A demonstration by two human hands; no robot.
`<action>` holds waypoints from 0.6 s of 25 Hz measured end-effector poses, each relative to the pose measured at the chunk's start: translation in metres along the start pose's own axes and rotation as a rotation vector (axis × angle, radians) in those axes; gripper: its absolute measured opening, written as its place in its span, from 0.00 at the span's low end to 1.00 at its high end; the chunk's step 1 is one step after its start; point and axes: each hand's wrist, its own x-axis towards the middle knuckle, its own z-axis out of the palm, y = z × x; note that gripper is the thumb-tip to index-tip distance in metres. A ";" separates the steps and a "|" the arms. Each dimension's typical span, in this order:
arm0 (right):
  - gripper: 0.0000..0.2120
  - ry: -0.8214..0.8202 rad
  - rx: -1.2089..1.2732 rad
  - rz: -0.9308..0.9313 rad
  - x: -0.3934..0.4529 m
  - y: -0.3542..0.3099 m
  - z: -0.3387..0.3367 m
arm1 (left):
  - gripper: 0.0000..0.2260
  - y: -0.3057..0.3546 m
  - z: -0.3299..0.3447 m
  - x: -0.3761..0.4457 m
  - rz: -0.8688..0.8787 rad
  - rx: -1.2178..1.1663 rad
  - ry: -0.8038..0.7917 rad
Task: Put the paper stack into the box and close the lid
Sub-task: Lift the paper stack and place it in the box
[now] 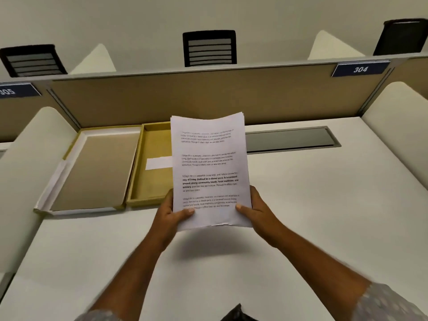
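Note:
A white paper stack [209, 167] with printed paragraphs is held up above the desk, its top sheets slightly curled. My left hand [170, 213] grips its lower left corner and my right hand [257, 210] grips its lower right corner, thumbs on the front page. Behind and left of the stack lies the open yellow box [150, 181] with a white label on its floor; the stack hides the box's right part. The hinged lid [92, 172] lies flat open to the left, brown inside with a white rim.
The white desk [312, 205] has a grey cable slot [291, 139] at the back right. A tan partition [185, 98] stands behind, with curved white side dividers left and right. Black chairs show beyond the partition.

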 end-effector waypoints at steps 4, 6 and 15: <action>0.24 -0.087 0.113 0.150 0.031 -0.016 0.050 | 0.28 0.010 -0.057 0.026 -0.048 0.026 -0.035; 0.23 -0.086 0.123 0.201 0.051 -0.024 0.072 | 0.26 0.009 -0.084 0.040 -0.092 0.033 -0.032; 0.25 0.018 -0.001 0.299 0.168 -0.038 0.145 | 0.25 -0.005 -0.162 0.131 -0.233 0.090 0.036</action>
